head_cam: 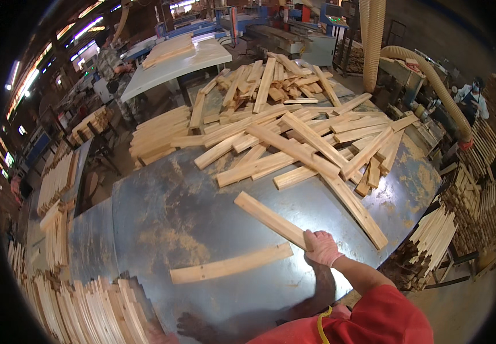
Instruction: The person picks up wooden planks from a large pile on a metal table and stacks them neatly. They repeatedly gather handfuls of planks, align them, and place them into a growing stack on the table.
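My right hand (pixel 323 248), in a pale glove, grips the near end of a wooden board (pixel 271 219) that slants up and left over the metal tabletop (pixel 144 228). Another board (pixel 230 263) lies flat just to the left of that hand. At the bottom edge, my left hand (pixel 164 337) is a blurred, partly cut-off shape beside a row of upright wooden strips (pixel 97 309); its fingers do not show clearly. Beyond the held board, a loose heap of boards (pixel 273 142) covers the back of the table, with one long board (pixel 355 210) reaching towards the right edge.
Neatly stacked boards (pixel 159 133) stand at the heap's left. More strips (pixel 435 232) are piled off the right edge. A ribbed hose (pixel 372 47) hangs by machinery. One person (pixel 114 69) is at the back left, another (pixel 471 99) at the far right. Sawdust patches mark the tabletop.
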`<act>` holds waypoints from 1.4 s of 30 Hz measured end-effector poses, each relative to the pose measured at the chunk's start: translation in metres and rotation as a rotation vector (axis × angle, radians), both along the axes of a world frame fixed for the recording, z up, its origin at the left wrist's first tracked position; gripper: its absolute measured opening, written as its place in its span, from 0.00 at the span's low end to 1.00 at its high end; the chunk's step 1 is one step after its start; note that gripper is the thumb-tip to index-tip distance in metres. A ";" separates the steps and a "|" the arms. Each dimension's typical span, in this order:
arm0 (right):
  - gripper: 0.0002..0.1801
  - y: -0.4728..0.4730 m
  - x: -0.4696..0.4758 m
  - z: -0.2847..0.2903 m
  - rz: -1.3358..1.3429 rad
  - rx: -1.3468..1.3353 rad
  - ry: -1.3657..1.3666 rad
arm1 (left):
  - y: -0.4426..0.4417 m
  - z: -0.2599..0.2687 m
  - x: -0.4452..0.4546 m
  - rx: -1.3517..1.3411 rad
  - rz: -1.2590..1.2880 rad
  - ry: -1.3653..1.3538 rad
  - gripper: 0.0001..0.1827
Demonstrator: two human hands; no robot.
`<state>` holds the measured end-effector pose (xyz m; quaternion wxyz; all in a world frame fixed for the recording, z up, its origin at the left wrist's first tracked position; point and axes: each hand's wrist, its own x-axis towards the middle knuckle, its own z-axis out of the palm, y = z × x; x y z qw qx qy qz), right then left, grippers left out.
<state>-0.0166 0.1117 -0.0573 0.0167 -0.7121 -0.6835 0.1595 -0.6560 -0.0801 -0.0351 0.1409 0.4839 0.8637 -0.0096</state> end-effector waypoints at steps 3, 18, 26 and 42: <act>0.33 0.038 0.013 0.010 -0.122 0.029 0.291 | 0.066 -0.040 0.139 0.216 -0.062 0.148 0.44; 0.59 0.273 0.025 0.028 -0.245 0.015 0.146 | 0.188 -0.046 0.370 0.107 -0.606 0.054 0.35; 0.52 0.159 -0.041 0.025 -0.282 -0.358 1.883 | 0.073 -0.043 0.257 0.294 0.177 -0.172 0.43; 0.42 -0.063 -0.243 0.000 0.729 -0.817 0.791 | 0.066 -0.018 0.196 0.174 0.081 -0.283 0.53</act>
